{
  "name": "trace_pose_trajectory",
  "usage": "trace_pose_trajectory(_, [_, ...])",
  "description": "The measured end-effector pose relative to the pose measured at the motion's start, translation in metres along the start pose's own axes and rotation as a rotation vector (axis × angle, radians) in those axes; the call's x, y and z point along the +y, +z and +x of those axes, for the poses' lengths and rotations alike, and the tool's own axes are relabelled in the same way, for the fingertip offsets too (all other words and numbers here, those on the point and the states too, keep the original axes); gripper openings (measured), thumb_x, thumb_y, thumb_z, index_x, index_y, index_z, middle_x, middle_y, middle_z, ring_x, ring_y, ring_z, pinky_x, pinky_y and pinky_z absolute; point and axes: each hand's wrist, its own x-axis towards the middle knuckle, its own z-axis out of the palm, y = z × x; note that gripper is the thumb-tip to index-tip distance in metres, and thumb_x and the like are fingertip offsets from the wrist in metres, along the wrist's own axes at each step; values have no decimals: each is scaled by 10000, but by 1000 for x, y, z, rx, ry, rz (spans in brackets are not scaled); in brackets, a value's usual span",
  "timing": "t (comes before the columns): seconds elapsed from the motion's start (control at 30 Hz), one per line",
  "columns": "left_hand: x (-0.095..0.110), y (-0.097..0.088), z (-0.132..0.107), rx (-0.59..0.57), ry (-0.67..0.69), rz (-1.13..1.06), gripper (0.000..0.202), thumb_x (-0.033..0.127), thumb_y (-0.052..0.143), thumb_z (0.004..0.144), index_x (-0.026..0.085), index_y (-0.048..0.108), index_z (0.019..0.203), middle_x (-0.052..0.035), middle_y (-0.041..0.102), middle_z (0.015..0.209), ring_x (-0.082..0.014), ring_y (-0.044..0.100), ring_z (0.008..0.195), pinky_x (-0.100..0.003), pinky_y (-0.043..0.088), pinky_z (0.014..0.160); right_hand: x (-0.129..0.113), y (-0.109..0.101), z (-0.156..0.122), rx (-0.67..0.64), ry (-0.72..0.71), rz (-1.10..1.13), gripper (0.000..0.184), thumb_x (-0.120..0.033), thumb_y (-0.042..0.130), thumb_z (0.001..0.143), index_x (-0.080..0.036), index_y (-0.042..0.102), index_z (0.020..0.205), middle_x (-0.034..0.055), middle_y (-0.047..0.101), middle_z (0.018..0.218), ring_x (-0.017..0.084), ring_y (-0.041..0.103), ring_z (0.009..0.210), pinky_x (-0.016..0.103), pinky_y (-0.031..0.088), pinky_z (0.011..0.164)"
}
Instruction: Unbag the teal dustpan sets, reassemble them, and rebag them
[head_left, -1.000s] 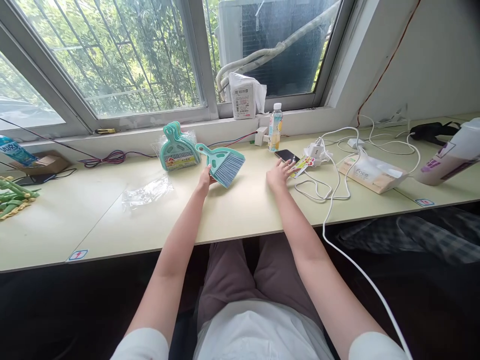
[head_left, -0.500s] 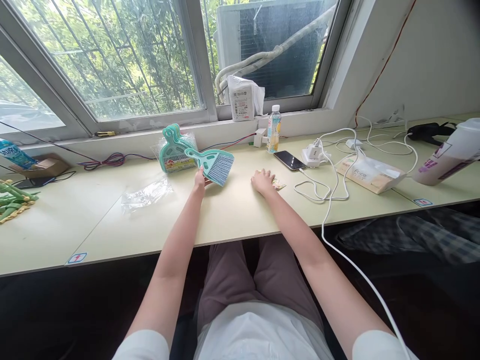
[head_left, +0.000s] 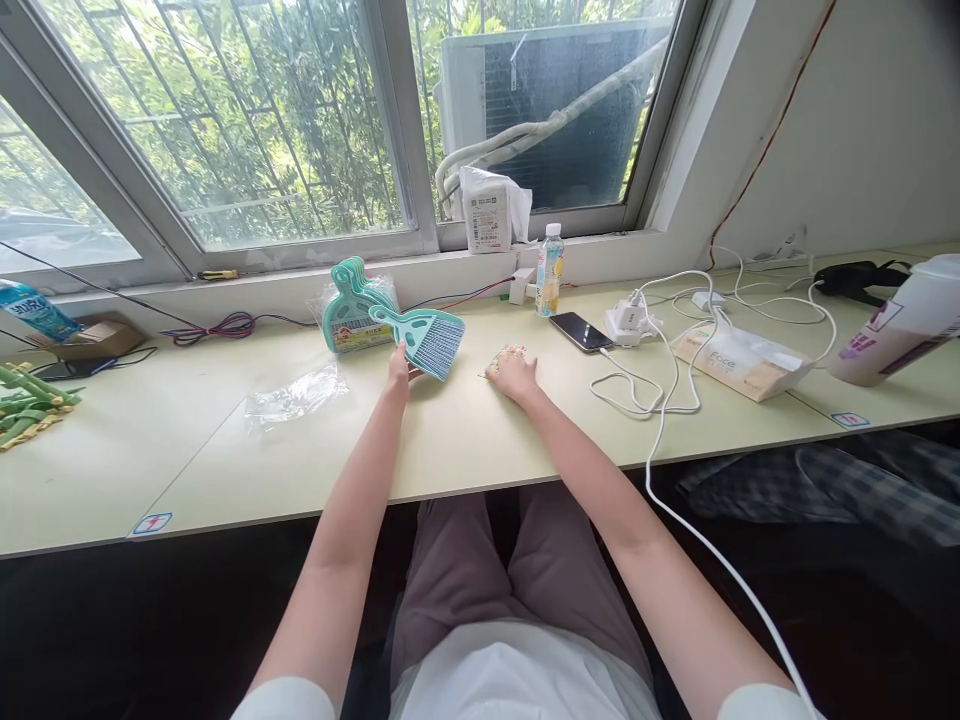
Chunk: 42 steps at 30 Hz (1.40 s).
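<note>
Your left hand (head_left: 400, 368) pinches the brush-and-dustpan set (head_left: 433, 338), probably to keep it tilted. Your right hand (head_left: 517, 378) seems closed on a card (head_left: 495, 362).

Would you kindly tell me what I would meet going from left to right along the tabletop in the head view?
Green stalks, clear plastic wrapper, held dustpan and brush, right hand, phone, tissue pack, large cup.

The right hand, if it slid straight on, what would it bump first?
Probably the bristly end of the teal brush that the left hand holds. The right hand points roughly that way, but depth is unclear, so it might just miss.
</note>
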Motion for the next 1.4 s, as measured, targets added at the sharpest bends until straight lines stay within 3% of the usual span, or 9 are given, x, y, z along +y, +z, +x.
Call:
trace_pose_trajectory(0.2, [6, -1, -3, 35, 3, -77, 587, 667, 292, 924, 221, 624, 1111, -82, 701, 980, -232, 688, 941, -341, 586, 761, 1, -2, 4, -303, -492, 353, 586, -24, 521, 737, -267, 652, 1253, 26, 521, 1441, 215, 447, 1353, 352, 345, 1115])
trace_pose_trajectory(0.4, [10, -2, -9, -21, 40, -113, 450, 584, 439, 917, 220, 642, 1086, -73, 705, 964, -217, 686, 921, -313, 595, 727, 0, 3, 8, -139, -142, 139, 497, -209, 470, 914, -130, 492, 1405, 168, 387, 1520, 251, 360, 1401, 394, 323, 1116])
trace_pose_trajectory(0.5, [9, -4, -8, -12, 43, -102, 386, 529, 482, 912, 228, 633, 1099, -65, 698, 986, -198, 686, 907, -287, 591, 706, -2, 9, 4, -165, -165, 19, 484, -453, 510, 919, -172, 572, 1309, 157, 491, 1438, 291, 401, 1354, 467, 303, 1093])
trace_pose_trajectory(0.6, [9, -7, -6, 2, 44, -83, 322, 447, 552, 886, 236, 612, 1121, -57, 687, 976, -183, 683, 890, -271, 585, 702, 1, 10, 6, -142, -168, 25, 331, -400, 612, 873, -220, 664, 1146, 98, 595, 1317, 255, 490, 1261, 431, 337, 1055])
trace_pose_trajectory(0.7, [8, -11, -3, -18, 36, -63, 304, 361, 622, 835, 235, 602, 1111, -45, 673, 929, -168, 679, 852, -266, 579, 711, 13, 7, 14, -115, -89, 143, 245, -218, 644, 843, -220, 696, 1082, 66, 638, 1241, 188, 581, 1134, 328, 404, 1000])
trace_pose_trajectory(0.8, [7, -12, -1, -32, 38, -50, 315, 351, 637, 816, 218, 595, 1099, -44, 659, 899, -154, 671, 800, -260, 570, 700, 26, 3, 23, -66, -23, 281, 443, -150, 704, 774, -147, 645, 1213, 108, 621, 1267, 143, 637, 993, 240, 459, 929])
trace_pose_trajectory(1.03, [4, -9, 0, -43, 47, 10, 290, 350, 660, 793, 207, 601, 1038, -40, 654, 868, -161, 662, 771, -264, 560, 682, 35, -4, 28, -17, 117, 402, 415, -91, 719, 705, -124, 701, 1118, 93, 720, 1012, 182, 649, 947, 269, 489, 856])
trace_pose_trajectory(1.27, [2, 1, -11, -199, 32, 75, 301, 368, 691, 777, 194, 631, 1015, -59, 660, 825, -196, 675, 784, -319, 569, 713, 25, -28, 18, -176, -207, 990, 250, -379, 710, 740, -179, 734, 887, 35, 730, 889, 119, 631, 789, 209, 455, 671])
trace_pose_trajectory(1.4, [0, 14, -23, -355, 30, 118, 374, 413, 756, 727, 180, 660, 1004, -95, 695, 888, -214, 687, 789, -293, 570, 657, 16, -21, 17, -11, 10, 977, 259, -376, 790, 635, -163, 685, 737, 14, 678, 700, 106, 598, 619, 199, 411, 532])
